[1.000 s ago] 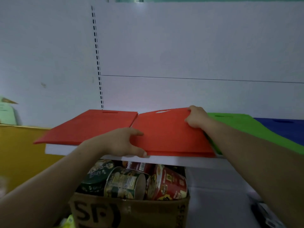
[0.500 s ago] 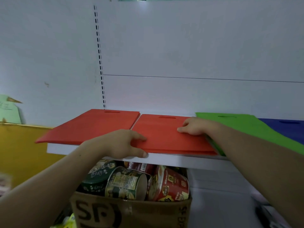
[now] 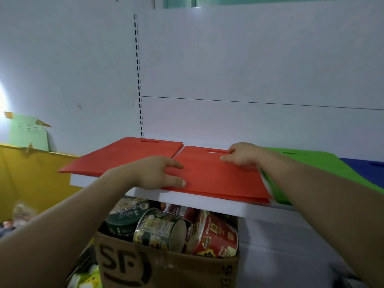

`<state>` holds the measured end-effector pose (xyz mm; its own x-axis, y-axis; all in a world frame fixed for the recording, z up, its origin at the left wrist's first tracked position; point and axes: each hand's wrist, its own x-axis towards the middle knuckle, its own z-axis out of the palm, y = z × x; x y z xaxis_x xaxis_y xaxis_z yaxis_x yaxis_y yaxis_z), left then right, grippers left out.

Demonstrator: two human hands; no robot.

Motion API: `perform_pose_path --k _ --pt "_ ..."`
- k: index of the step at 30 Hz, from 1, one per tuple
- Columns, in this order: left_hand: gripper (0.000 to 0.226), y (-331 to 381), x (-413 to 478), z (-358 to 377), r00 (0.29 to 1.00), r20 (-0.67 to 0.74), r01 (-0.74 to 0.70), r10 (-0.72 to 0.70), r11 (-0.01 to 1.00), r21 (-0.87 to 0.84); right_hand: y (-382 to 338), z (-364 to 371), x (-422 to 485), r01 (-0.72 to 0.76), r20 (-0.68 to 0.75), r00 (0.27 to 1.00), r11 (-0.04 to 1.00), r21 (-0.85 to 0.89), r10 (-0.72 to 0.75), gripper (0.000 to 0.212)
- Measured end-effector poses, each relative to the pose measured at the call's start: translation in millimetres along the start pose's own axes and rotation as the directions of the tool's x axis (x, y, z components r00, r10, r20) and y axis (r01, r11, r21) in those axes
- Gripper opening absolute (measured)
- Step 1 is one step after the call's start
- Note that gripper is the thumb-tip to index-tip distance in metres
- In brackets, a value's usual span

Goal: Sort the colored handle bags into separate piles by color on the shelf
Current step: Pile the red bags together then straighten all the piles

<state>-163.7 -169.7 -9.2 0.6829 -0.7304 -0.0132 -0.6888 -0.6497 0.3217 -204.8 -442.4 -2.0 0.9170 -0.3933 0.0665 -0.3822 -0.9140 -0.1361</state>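
The grip of the left hand (image 3: 158, 173) pinches the near left edge of the orange-red bag pile (image 3: 218, 179) on the shelf (image 3: 207, 201). The right hand (image 3: 242, 155) lies bent-fingered at the handle slot; whether it clasps or only presses is unclear. The pile is best squared evenly, apart from the red pile (image 3: 128, 156) and green bags (image 3: 311, 163).

Single head view, close, facing forward, slightly down at shelf (image 3: 187, 199) edge.
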Motion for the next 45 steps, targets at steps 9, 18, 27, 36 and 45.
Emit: perform_pose_path --k 9,18,27,36,45 --pt "0.067 8 -4 5 0.987 -0.119 0.113 -0.113 0.994 -0.006 -4 1 4 0.108 -0.023 0.994 0.994 -0.009 -0.108 0.058" --pt "0.067 -24 -17 -6 0.944 -0.279 0.161 -0.174 0.985 -0.069 -52 -4 6 0.183 -0.029 0.983 0.982 0.050 -0.182 0.067" --pt "0.067 -112 -37 -36 0.932 -0.309 0.174 -0.189 0.982 -0.075 -145 7 15 0.155 -0.053 0.987 0.987 0.037 -0.153 0.067" --pt "0.061 -213 -44 -65 0.953 -0.270 0.100 -0.136 0.984 -0.145 -231 37 28 0.046 -0.133 0.991 0.988 0.150 -0.026 0.061" --pt "0.061 -244 -26 -59 0.961 -0.244 0.069 -0.134 0.964 -0.256 -242 54 36 -0.111 -0.063 0.990 0.981 0.161 0.123 0.070"
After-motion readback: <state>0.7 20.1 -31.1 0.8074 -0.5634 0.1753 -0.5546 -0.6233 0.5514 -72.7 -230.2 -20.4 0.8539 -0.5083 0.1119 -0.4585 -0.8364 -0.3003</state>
